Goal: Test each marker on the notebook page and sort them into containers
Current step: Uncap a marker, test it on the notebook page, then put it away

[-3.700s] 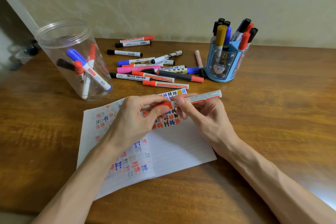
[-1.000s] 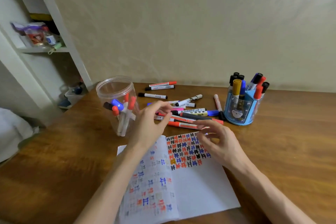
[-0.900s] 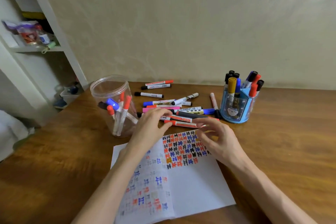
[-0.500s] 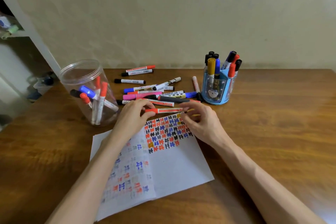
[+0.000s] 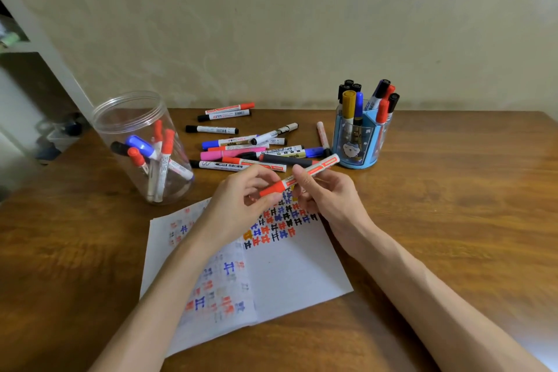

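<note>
Head view: left hand [image 5: 238,205] and right hand [image 5: 329,199] both hold one red marker [image 5: 320,166], lifted just above the far edge of the notebook page [image 5: 290,275]. The marker is tilted, red cap end low and left, white barrel end up and right, pointing toward the blue pen holder [image 5: 351,148]. Left thumb and fingers are curled and pinch the cap end. Right thumb and index pinch the barrel near its middle, the other right fingers curled under. Cap is on.

The notebook lies open on the wooden table [image 5: 453,205], near centre, under both forearms. Its right page carries rows of red, blue, black and a few yellow test marks [image 5: 277,226] at the far end and is bare white nearer. The left page shows fainter marks.

Clear plastic jar [image 5: 120,124] stands at far left, no lid on it. Inside it are several markers [image 5: 163,157] leaning at angles, with red caps, one blue cap and one black one. The blue pen holder stands at far right of the pile, with capped markers [image 5: 349,103] upright in it: yellow, blue, red and black caps.

Between jar and holder a loose pile of markers [image 5: 250,148] lies flat on the table, beyond the hands, mostly lengthwise left to right: red, black, blue and one pink marker [image 5: 229,154]. One pale marker lies just left of the holder. A plain wall [image 5: 302,24] runs behind the table, with a white shelf unit [image 5: 33,39] at far left.
</note>
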`<control>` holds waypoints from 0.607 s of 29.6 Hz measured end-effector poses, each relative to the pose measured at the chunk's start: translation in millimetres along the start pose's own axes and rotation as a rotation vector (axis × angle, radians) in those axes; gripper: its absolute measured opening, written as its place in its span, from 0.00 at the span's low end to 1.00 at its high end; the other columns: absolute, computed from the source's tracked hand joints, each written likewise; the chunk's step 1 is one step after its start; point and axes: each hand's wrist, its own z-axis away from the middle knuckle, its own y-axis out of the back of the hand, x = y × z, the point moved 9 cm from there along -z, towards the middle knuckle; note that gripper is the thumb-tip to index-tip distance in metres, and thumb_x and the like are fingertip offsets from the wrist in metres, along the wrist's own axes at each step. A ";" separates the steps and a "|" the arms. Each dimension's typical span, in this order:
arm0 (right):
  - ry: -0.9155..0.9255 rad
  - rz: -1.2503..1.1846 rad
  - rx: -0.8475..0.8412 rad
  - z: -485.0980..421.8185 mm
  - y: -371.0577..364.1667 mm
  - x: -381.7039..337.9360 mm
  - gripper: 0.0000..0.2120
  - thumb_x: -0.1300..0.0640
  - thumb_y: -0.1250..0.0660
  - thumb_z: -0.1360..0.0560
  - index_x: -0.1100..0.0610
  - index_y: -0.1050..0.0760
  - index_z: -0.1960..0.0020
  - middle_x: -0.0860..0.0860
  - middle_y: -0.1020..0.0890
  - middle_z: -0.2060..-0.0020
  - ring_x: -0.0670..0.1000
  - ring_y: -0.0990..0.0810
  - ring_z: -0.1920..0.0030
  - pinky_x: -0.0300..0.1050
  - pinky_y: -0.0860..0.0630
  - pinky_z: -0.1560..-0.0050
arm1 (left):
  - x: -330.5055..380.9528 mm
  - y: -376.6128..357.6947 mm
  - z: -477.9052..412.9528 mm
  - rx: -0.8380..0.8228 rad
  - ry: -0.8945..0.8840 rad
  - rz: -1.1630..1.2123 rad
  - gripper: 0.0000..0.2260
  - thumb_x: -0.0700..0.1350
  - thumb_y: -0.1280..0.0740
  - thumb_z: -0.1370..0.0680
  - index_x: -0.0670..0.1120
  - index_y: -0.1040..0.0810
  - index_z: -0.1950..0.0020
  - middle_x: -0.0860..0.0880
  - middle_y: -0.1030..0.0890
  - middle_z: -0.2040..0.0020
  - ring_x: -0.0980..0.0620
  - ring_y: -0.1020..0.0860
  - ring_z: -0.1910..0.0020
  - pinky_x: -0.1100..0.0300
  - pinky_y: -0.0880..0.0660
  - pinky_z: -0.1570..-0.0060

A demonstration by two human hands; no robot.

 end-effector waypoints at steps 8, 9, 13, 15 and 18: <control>0.058 0.092 -0.053 6.1 -8.4 -2.6 0.16 0.46 0.28 0.22 0.60 0.15 0.54 0.54 0.12 0.60 0.50 0.15 0.64 0.45 0.18 0.57 | 0.2 -2.4 17.7 0.118 -0.140 -0.146 0.14 0.51 0.28 0.22 0.51 0.17 0.37 0.61 0.16 0.52 0.65 0.18 0.51 0.71 0.21 0.53; 0.063 0.103 -0.043 6.3 -7.1 -4.8 0.16 0.46 0.28 0.21 0.60 0.15 0.54 0.53 0.12 0.61 0.50 0.15 0.64 0.43 0.18 0.58 | 1.7 -3.3 19.4 0.115 -0.156 -0.149 0.14 0.50 0.30 0.21 0.50 0.17 0.36 0.63 0.17 0.54 0.66 0.18 0.52 0.72 0.21 0.54; 0.081 0.106 -0.035 16.5 -3.6 -12.0 0.16 0.46 0.28 0.21 0.60 0.15 0.55 0.53 0.12 0.62 0.50 0.14 0.63 0.40 0.18 0.58 | 5.3 -7.9 21.6 0.084 -0.170 -0.114 0.12 0.50 0.32 0.18 0.51 0.17 0.36 0.60 0.15 0.52 0.62 0.18 0.52 0.60 0.18 0.56; 0.106 0.103 -0.032 26.9 -3.1 -12.9 0.15 0.46 0.28 0.22 0.59 0.16 0.55 0.53 0.13 0.62 0.51 0.14 0.61 0.41 0.18 0.58 | 8.1 -16.0 23.5 0.014 -0.161 -0.093 0.10 0.50 0.33 0.18 0.53 0.16 0.39 0.58 0.15 0.56 0.56 0.17 0.54 0.53 0.19 0.58; 0.119 0.013 0.097 30.6 31.3 -16.2 0.12 0.49 0.29 0.21 0.57 0.19 0.56 0.52 0.14 0.62 0.52 0.15 0.58 0.44 0.19 0.53 | 3.7 -9.1 22.7 -0.042 -0.109 0.023 0.09 0.51 0.36 0.17 0.53 0.15 0.46 0.56 0.20 0.65 0.54 0.22 0.64 0.53 0.22 0.63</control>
